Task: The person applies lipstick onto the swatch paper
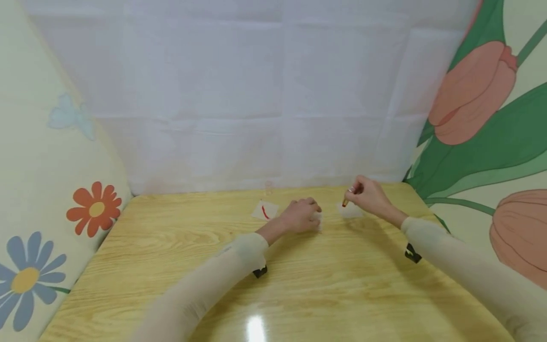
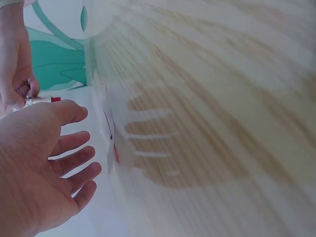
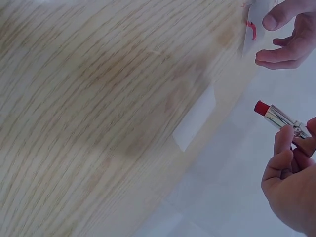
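Head view: room moderately bright, light soft and fairly even. A white streak of glare (image 1: 256, 327) sat on the glossy table (image 1: 171, 259) at the near edge, consistent with light from above. A soft-edged shadow (image 1: 397, 244) lay beneath the right sleeve (image 1: 466, 270); the left sleeve (image 1: 205, 285) blurred toward the bottom. Creases in the white sheet (image 1: 222, 71) showed only faintly; the red mark (image 1: 265, 212) was small and soft. Side walls leaned outward, wide-angle fashion.

Left wrist view: pale and hazy; the left hand (image 2: 44, 158) was mirrored in the tabletop, whose grain smeared toward the right.

Right wrist view: cooler, greyer; a dim, diffuse shadow on the wood; the lipstick (image 3: 281, 120) fairly crisp, highlights on its metal tube.
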Demonstrator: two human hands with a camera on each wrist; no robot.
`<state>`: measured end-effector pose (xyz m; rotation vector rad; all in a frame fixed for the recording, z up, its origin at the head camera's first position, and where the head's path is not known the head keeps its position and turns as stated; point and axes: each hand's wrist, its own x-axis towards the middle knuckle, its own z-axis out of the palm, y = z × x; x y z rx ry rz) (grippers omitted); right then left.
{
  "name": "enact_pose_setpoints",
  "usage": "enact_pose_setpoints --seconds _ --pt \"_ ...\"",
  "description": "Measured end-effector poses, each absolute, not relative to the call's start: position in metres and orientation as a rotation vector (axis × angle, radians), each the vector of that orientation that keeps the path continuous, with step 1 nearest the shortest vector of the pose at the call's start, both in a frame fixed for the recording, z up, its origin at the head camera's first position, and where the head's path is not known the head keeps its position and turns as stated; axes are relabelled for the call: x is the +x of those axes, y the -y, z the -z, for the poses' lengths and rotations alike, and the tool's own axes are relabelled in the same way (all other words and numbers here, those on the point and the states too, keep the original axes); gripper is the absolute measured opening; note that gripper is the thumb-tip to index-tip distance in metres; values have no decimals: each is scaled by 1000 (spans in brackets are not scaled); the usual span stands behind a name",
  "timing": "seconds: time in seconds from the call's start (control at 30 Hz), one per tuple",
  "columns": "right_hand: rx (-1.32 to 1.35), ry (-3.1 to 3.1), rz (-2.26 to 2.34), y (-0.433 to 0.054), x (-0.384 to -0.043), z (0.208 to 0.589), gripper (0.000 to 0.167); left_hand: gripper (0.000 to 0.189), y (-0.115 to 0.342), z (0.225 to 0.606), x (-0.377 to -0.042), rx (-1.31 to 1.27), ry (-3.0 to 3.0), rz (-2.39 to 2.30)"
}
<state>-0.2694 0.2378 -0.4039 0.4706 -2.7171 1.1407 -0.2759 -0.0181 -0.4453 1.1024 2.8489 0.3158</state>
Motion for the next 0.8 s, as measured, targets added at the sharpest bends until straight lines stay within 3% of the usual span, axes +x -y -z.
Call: enact_pose_setpoints --seconds 0.8 --pt "400 2773 -1052 -253 -292 411 14 50 -31 456 -297 1070 -2829 -271"
